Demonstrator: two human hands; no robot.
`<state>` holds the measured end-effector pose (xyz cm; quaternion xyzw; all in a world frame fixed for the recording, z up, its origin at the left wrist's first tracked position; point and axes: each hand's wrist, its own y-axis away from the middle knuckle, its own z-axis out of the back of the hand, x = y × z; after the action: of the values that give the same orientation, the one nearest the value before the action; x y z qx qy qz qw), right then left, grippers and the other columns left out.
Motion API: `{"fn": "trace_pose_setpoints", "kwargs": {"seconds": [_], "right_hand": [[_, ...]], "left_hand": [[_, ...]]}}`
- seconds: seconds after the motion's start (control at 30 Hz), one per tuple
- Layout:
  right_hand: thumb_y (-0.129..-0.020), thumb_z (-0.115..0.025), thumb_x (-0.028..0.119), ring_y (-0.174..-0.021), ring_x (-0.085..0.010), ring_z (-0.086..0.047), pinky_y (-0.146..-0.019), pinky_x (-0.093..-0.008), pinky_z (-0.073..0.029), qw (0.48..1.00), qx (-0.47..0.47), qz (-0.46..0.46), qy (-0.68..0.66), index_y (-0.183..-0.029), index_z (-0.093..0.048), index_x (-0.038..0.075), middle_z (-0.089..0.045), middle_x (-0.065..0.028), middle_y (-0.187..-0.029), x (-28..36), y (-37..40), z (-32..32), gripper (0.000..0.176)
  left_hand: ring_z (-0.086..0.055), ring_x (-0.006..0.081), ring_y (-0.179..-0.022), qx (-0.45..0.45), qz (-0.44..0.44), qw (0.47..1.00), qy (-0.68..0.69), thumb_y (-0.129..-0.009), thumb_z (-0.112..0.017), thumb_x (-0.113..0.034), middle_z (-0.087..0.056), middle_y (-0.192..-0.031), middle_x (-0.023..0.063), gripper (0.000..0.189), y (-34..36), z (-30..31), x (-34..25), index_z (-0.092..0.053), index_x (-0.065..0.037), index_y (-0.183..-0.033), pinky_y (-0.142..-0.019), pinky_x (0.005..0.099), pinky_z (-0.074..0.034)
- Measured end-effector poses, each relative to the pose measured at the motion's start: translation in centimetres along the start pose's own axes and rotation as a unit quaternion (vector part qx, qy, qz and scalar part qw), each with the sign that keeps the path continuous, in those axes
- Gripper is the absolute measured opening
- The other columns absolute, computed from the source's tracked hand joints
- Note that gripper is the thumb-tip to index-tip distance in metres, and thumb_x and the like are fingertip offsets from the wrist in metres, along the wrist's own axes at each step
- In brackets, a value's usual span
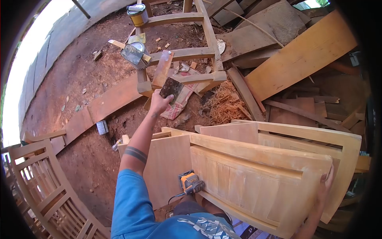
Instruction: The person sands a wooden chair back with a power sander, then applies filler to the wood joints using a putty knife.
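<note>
My left hand (pixel 160 102) stretches out ahead, its fingers closed on a dark, stained, flat square piece (pixel 172 90). That piece is held over the near end of a wooden frame, beside a smeared flat strip (pixel 163 68). At the right, my right hand (pixel 327 180) grips the end edge of a pale wooden panel (pixel 246 175), partly hidden behind it. The panel leans across my lap and has whitish patches along its top rail. An orange and black power sander (pixel 190 182) rests by my leg against the panel's lower left.
A yellow-labelled can (pixel 137 15) and an open can (pixel 139 47) with a scraper sit on the frame (pixel 175 53). Wood shavings (pixel 229 101) and stacked boards (pixel 302 55) lie right. A second panel (pixel 346 159) stands behind mine. A slatted piece (pixel 43 187) leans left.
</note>
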<state>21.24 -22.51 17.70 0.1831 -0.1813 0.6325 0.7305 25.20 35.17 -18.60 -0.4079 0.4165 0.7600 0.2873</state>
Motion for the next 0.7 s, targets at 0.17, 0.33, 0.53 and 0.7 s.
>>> {"fn": "trace_pose_setpoints", "kwargs": {"seconds": [0.17,0.33,0.53,0.7], "right_hand": [[-0.084,-0.050,0.062,-0.130,-0.0287,-0.031,-0.106,-0.0390,-0.024,0.995,-0.037,-0.009,0.097,-0.139,-0.024,-0.003,-0.032,-0.0183,-0.140,-1.9,0.3,0.8,0.090],[-0.083,-0.052,0.062,-0.129,-0.0291,-0.032,-0.105,-0.0393,-0.025,0.994,-0.045,-0.013,0.101,-0.139,-0.026,-0.003,-0.033,-0.0181,-0.139,-0.6,0.5,0.4,0.090],[-0.081,-0.055,0.061,-0.125,-0.0285,-0.037,-0.104,-0.0390,-0.027,0.996,-0.070,-0.039,0.046,-0.136,-0.030,-0.003,-0.038,-0.0176,-0.134,1.6,0.8,-0.9,0.089],[-0.080,-0.058,0.059,-0.118,-0.0252,-0.043,-0.100,-0.0386,-0.031,0.998,-0.028,0.045,-0.031,-0.131,-0.036,-0.002,-0.045,-0.0148,-0.125,2.8,-0.2,-1.5,0.082]], "left_hand": [[-0.053,0.0317,-0.108,-0.117,-0.130,0.969,-0.175,-0.069,-0.075,-0.018,-0.054,-0.116,0.0240,0.050,-8.9,0.9,0.7,-0.056,0.005,-0.109,-0.094,0.0388,-0.042],[-0.054,0.0370,-0.104,-0.111,-0.094,0.935,-0.324,-0.070,-0.071,-0.028,-0.052,-0.119,0.0253,0.039,-12.4,0.7,0.7,-0.066,-0.004,-0.101,-0.090,0.0395,-0.044],[-0.064,0.0351,-0.082,-0.087,0.010,0.974,-0.207,-0.071,-0.072,-0.024,-0.065,-0.083,0.0233,0.032,-13.2,-0.4,1.1,-0.066,0.003,-0.089,-0.072,0.0391,-0.050],[-0.065,0.0212,-0.074,-0.014,-0.005,0.999,0.050,-0.076,-0.071,-0.015,-0.067,-0.083,0.0130,0.026,-4.8,-1.4,-1.3,-0.065,0.005,-0.091,-0.065,0.0328,-0.049]]}}
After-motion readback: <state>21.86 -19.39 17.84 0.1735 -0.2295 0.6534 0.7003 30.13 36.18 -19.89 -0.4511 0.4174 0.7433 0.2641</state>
